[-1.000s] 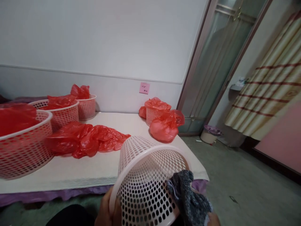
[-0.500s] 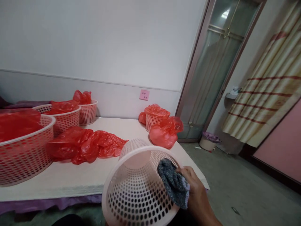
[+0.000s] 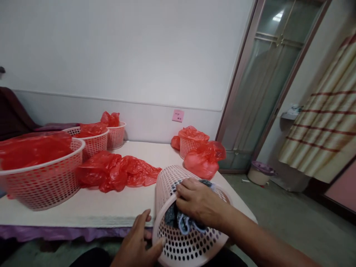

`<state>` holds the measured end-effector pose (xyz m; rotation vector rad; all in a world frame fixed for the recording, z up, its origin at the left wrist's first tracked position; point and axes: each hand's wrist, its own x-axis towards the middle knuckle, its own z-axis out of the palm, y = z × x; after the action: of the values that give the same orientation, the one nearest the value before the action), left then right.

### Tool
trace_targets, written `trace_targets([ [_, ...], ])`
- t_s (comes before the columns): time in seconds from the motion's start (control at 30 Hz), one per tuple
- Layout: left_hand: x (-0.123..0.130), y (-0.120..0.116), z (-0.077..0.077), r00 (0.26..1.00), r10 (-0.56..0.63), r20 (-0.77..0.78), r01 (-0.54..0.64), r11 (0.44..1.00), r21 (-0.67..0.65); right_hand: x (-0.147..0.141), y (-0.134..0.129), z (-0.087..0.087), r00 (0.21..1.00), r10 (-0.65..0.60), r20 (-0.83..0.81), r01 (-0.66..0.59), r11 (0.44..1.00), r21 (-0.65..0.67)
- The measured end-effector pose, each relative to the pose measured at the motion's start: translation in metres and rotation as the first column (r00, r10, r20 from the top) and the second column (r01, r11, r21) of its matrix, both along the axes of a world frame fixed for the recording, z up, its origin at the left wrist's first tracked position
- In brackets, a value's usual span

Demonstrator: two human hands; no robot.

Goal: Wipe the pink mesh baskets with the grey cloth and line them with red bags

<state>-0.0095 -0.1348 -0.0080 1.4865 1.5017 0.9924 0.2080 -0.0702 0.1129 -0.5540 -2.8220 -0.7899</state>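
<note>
A pale pink perforated plastic basket [image 3: 172,176] lies on its side before me, its mouth tilted toward me. My right hand [image 3: 198,204] grips a dark grey speckled cloth [image 3: 171,217] with a lilac edge and presses it over the basket's upper rim. Part of the cloth is inside the mouth, and some is hidden under the fingers. Beside the left rim is my left hand [image 3: 140,239], its fingers apart and the thumb at the rim. Just behind the basket sits a knotted red plastic bag [image 3: 203,163].
Crumpled red bags [image 3: 118,172] lie on the white-covered table [image 3: 111,209]. At left stand a large basket [image 3: 50,189] and two smaller ones with red bags; another small basket [image 3: 189,147] is at the back right. A bin [image 3: 258,177] stands on the floor.
My left hand has come into view at the basket's left rim. My right hand has moved the cloth from the right rim leftward over the top rim. The basket has shifted right in view.
</note>
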Motion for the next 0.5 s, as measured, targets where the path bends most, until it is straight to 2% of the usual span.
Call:
trace_targets([
  [0.03,0.005,0.004,0.002,0.999,-0.045,-0.002,0.045,0.999,-0.004,-0.008,0.0,-0.003,1.0,0.026,0.006,-0.026,1.0,-0.006],
  [0.1,0.01,0.012,-0.005,0.994,-0.081,0.067,0.079,0.996,0.029,-0.024,-0.001,-0.009,0.998,0.07,0.009,-0.069,0.997,-0.025],
  [0.2,0.012,0.022,-0.031,0.961,-0.052,0.272,0.048,0.999,0.022,-0.042,-0.002,-0.019,0.991,0.133,-0.01,-0.133,0.991,-0.035],
  [0.27,0.012,0.026,-0.049,0.933,-0.007,0.361,-0.003,1.0,0.027,-0.049,-0.005,-0.026,0.98,0.179,-0.093,-0.178,0.984,0.014],
  [0.33,0.01,0.025,-0.063,0.912,0.021,0.41,-0.046,0.998,0.052,-0.049,-0.008,-0.035,0.937,0.205,-0.282,-0.198,0.979,0.054],
  [0.4,0.008,0.017,-0.072,0.886,0.039,0.461,-0.062,0.998,0.034,-0.042,-0.012,-0.045,0.815,0.127,-0.565,-0.17,0.985,-0.024],
  [0.43,0.006,0.012,-0.076,0.865,0.072,0.497,-0.068,0.997,-0.025,-0.038,-0.012,-0.051,0.714,0.037,-0.7,-0.168,0.979,-0.12],
  [0.47,0.004,0.006,-0.078,0.832,0.127,0.539,-0.08,0.991,-0.109,-0.033,-0.012,-0.059,0.568,-0.103,-0.817,-0.195,0.947,-0.255],
  [0.5,0.002,0.0,-0.08,0.788,0.199,0.583,-0.096,0.974,-0.203,-0.029,-0.01,-0.067,0.386,-0.277,-0.88,-0.256,0.884,-0.391],
])
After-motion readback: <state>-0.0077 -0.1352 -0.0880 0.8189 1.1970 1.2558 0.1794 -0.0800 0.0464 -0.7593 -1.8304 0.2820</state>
